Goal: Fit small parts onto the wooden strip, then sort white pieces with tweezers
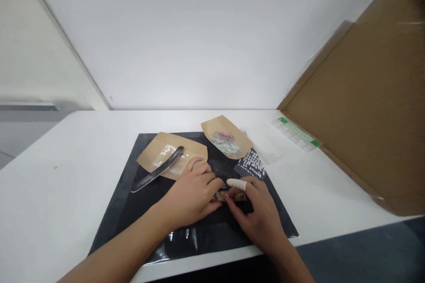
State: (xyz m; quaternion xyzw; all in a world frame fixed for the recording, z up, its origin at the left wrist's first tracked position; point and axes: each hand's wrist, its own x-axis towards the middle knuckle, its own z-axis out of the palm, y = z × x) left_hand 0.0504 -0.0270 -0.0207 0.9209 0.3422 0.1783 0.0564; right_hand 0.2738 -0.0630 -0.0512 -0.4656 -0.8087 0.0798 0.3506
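My left hand (pixel 195 188) is closed on the left end of a small tan strip (pixel 223 196) with shiny round studs along it. From the other side my right hand (pixel 260 205) meets the strip, thumb and index finger pinched close over it. A white finger cot (pixel 236 184) covers that index finger. Whatever lies between the right fingertips is too small to name. Just left of my hands, a curved black nail file (pixel 158 170) rests partly across an open brown paper tray (pixel 151 154) holding small white pieces.
Another brown paper tray (pixel 212 124) holds clear and reddish plastic packets. Beside it lies a dark card (pixel 252 163) covered with white pieces. The black mat (pixel 116 225) spans the white table. A clear case with green ends (pixel 297 133) leans near a cardboard panel (pixel 361 110) at right.
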